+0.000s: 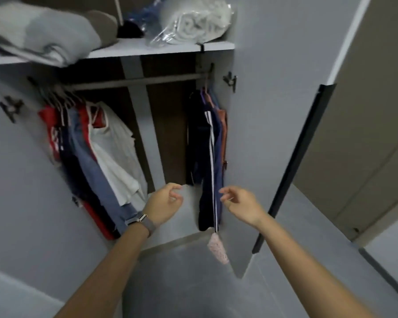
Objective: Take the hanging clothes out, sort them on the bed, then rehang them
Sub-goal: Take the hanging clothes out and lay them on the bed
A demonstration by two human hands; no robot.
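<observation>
An open wardrobe has a rail point(133, 81) under a shelf. On the rail's left end hang several clothes: a white shirt point(115, 152), a blue garment point(87, 157) and red ones point(50, 125). At the right end hang dark navy trousers with white stripes point(210, 161) and an orange garment point(223, 134). A pink knitted piece point(217, 247) dangles below the trousers. My left hand point(164, 203), with a watch on its wrist, hovers in the middle gap, fingers loosely curled, holding nothing. My right hand point(240, 204) is just right of the trousers' lower part, fingers loosely curled and holding nothing.
The upper shelf point(161, 50) carries folded grey blankets point(39, 33) and a bagged white towel point(198, 18). Both wardrobe doors stand open, the left door point(21, 180) and the right door point(274, 111). A grey floor point(189, 283) lies below. A beige wall panel point(365, 134) is at right.
</observation>
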